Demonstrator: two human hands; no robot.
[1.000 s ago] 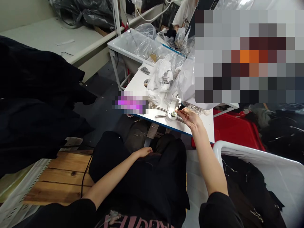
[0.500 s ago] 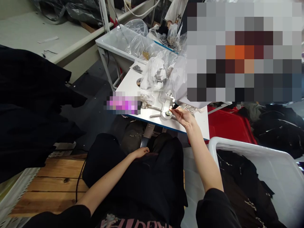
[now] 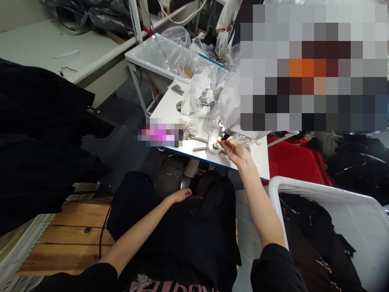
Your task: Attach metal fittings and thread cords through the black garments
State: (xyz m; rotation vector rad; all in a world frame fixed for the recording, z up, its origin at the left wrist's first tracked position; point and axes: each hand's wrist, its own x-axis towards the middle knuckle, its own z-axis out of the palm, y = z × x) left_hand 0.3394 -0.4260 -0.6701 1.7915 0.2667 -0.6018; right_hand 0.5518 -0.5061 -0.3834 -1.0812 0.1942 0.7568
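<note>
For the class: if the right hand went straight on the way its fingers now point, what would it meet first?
Probably the white metal fitting, just beyond the fingertips of the right hand. Depth is hard to judge from this view, so the hand might pass just above it.

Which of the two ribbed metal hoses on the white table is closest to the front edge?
The lower ribbed metal hose, nearest the front edge; the other hose lies farther back.

Pink letters (image 3: pixel 173 285) on the black shirt (image 3: pixel 182 239) — folded, unreadable.
</note>
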